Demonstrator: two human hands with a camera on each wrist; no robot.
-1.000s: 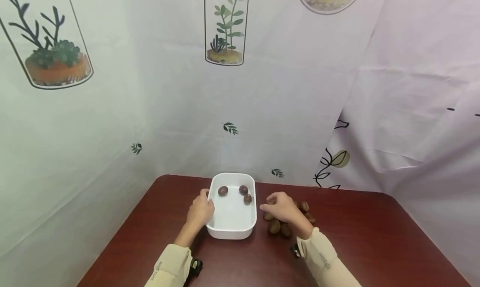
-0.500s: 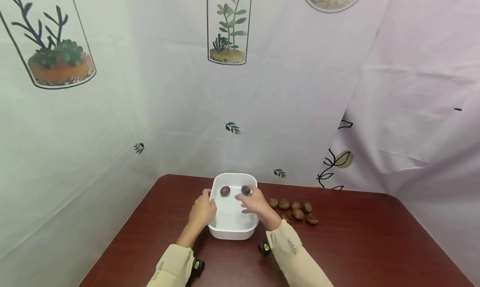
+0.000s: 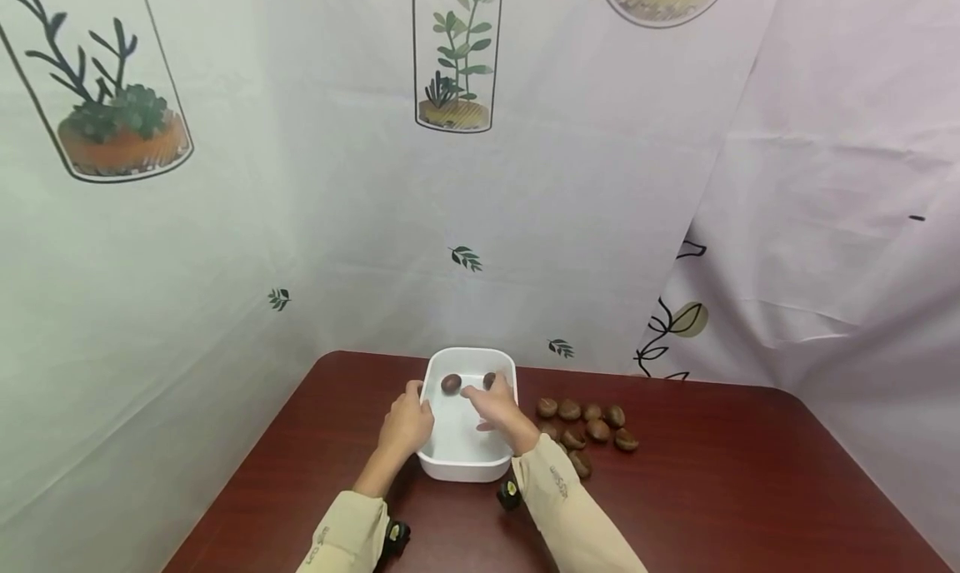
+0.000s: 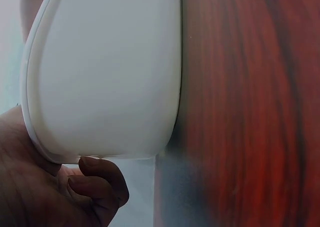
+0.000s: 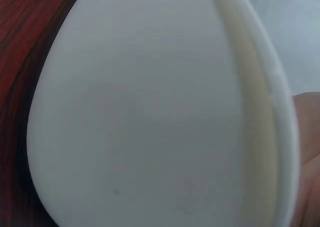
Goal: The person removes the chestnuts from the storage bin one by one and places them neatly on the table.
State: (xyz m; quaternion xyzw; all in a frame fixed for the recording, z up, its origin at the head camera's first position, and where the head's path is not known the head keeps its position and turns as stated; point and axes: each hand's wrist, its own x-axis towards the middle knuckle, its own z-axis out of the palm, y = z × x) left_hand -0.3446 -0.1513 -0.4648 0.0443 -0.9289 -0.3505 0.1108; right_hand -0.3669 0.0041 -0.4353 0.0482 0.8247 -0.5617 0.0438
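A white rectangular container (image 3: pixel 467 471) stands on the table, with a brown chestnut (image 3: pixel 452 384) inside near its far left corner. Another chestnut (image 3: pixel 490 381) shows partly behind my right fingers. My left hand (image 3: pixel 406 423) grips the container's left rim; in the left wrist view its curled fingers (image 4: pixel 102 179) press against the outer wall. My right hand (image 3: pixel 497 408) reaches over the right rim into the container, thumb and fingers spread apart. The right wrist view has mostly the container's outer wall (image 5: pixel 135 117), which hides my right fingertips.
Several loose chestnuts (image 3: pixel 597 430) lie in a group on the dark red table (image 3: pixel 697 490), right of the container. A printed white curtain (image 3: pixel 375 223) hangs behind the table's far edge.
My right hand has moved left from the chestnut group into the container, and in the last half second slightly further left and down. My left hand stays on the rim.
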